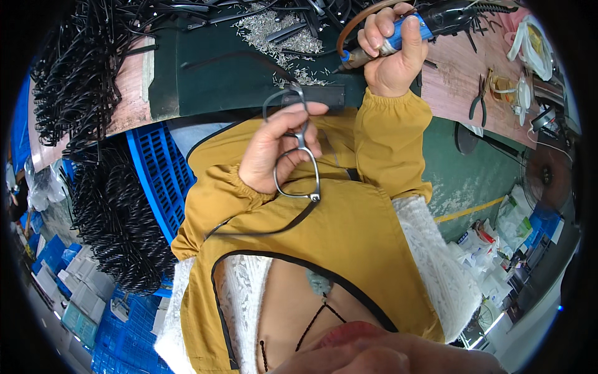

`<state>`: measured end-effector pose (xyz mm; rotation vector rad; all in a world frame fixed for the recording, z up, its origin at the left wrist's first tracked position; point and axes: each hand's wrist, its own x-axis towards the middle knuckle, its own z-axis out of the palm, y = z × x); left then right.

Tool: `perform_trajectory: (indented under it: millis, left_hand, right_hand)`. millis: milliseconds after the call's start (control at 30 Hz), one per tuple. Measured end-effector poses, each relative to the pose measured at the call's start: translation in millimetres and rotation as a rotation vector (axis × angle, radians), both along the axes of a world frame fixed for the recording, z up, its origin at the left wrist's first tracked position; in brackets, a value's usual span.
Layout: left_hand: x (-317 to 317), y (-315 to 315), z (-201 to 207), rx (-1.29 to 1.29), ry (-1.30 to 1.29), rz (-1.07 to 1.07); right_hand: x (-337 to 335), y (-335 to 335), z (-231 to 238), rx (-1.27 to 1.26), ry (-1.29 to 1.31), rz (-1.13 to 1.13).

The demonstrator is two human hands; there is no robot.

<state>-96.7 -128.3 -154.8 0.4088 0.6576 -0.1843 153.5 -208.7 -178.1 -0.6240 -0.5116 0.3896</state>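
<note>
My left hand [272,148] grips a dark eyeglass frame [318,176] at its middle, with the fingers round the bridge. One temple arm of the frame reaches back over my sleeve; the other, blurred, stretches over the dark green mat [215,87]. My right hand [393,59] is wrapped round a blue and black electric screwdriver [408,32], its tip pointing left, down near the mat. Left of that tip lies a heap of tiny silvery screw-like pieces [280,37]. The frame and the screwdriver are apart.
Bundles of black temple arms [78,75] crowd the table's left side. Beside me stands a blue plastic basket [159,168], with more black eyewear parts [121,218] next to it. Pliers [478,103] lie on the right, and a fan [547,171] stands beyond the table edge.
</note>
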Motion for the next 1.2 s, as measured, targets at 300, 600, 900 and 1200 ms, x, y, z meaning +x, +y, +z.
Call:
perform_trajectory:
  millis: [300, 600, 900, 1200]
  left_hand:
    - [9, -32, -15, -0.22, 0.066, -0.027]
    - [8, -29, -15, -0.277, 0.104, -0.034]
    - [6, -27, -21, -0.269, 0.056, -0.059]
    - [10, -25, -21, -0.236, 0.101, -0.117]
  right_hand:
    - [-18, -8, 8, -0.074, -0.022, -0.086]
    - [-71, -33, 20, -0.096, -0.019, 0.05]
    - [-86, -26, 24, -0.076, -0.039, 0.022]
    - [-72, -28, 20, -0.086, 0.021, 0.184]
